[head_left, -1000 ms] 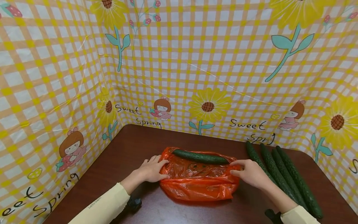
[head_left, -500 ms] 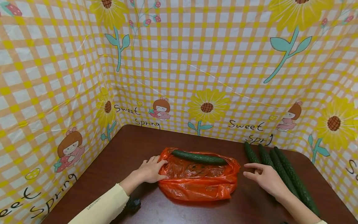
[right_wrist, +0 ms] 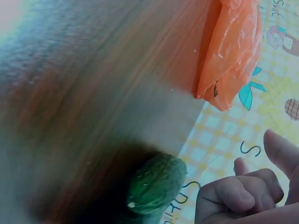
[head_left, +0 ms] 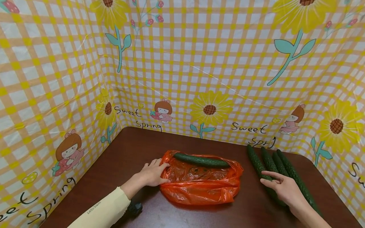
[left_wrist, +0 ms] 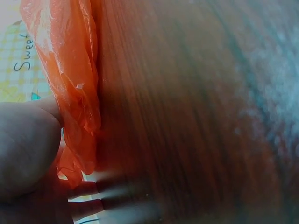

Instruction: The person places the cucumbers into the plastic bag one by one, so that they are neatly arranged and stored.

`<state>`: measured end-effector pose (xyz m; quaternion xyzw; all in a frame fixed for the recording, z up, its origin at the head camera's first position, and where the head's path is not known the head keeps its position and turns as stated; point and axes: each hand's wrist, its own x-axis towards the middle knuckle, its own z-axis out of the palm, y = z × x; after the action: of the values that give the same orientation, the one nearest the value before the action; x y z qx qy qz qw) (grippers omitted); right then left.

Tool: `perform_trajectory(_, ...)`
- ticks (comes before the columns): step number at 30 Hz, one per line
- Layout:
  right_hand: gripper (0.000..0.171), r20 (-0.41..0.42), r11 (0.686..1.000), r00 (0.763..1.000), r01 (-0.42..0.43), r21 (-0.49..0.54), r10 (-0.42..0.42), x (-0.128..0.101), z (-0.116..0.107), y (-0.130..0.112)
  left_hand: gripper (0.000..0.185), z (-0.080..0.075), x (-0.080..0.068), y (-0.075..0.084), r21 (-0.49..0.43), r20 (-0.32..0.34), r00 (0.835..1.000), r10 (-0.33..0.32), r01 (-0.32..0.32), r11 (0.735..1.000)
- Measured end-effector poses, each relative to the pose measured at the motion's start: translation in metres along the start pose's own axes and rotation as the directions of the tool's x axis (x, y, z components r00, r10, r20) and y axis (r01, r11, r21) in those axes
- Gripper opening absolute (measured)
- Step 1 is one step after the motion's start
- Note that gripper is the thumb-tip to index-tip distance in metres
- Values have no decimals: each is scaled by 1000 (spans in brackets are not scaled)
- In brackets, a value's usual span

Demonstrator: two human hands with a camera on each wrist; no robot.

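Note:
A red-orange plastic bag (head_left: 199,191) lies on the table with its mouth spread open. A dark green cucumber (head_left: 202,160) lies along the far side of its mouth. My left hand (head_left: 152,174) holds the bag's left edge; in the left wrist view, the bag's plastic (left_wrist: 77,93) runs between the thumb side and the lower fingers. To the right, several long cucumbers (head_left: 255,158) lie side by side. My right hand (head_left: 280,186) hovers over the leftmost of them, thumb and forefinger apart, nothing between them. One cucumber's end (right_wrist: 156,184) shows below the fingers in the right wrist view.
The dark brown table (head_left: 137,142) is enclosed by a yellow-checked printed cloth (head_left: 182,72) at the back and sides. A small black object (head_left: 134,209) sits beside my left forearm. The far ends of the loose cucumbers reach close to the back cloth.
My right hand has let go of the bag's right edge and moved right, over the loose cucumbers. My left hand stays at the bag's left edge; the bag has kept its shape.

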<state>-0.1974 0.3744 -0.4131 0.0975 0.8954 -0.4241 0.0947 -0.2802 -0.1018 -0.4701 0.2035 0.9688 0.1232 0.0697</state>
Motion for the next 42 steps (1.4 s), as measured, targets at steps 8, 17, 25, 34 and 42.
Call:
perform_trajectory(8, 87, -5, 996, 999, -49, 71, 50, -1, -6, 15, 66, -6, -5, 4, 6, 5, 1000, -8, 8, 1000)
perform_trajectory(17, 85, -18, 992, 997, -78, 98, 80, 4, -9, 28, 64, -6, -4, 4, 12, -20, 1000, 2, -1, 1000)
perform_trajectory(25, 84, -17, 969, 989, -139, 202, 145, 6, -10, 33, 64, -5, -3, 3, 9, -20, 1000, 1, -1, 1000)
perform_trajectory(34, 85, -13, 959, 986, -161, 232, 169, 7, -10, 36, 65, -5, -3, 5, -11, -5, 1000, -7, 7, 1000)
perform_trajectory(42, 81, -11, 970, 985, -167, 176, 172, 10, -10, 38, 66, -6, -4, 5, 2, -9, 1000, 5, -5, 1000)
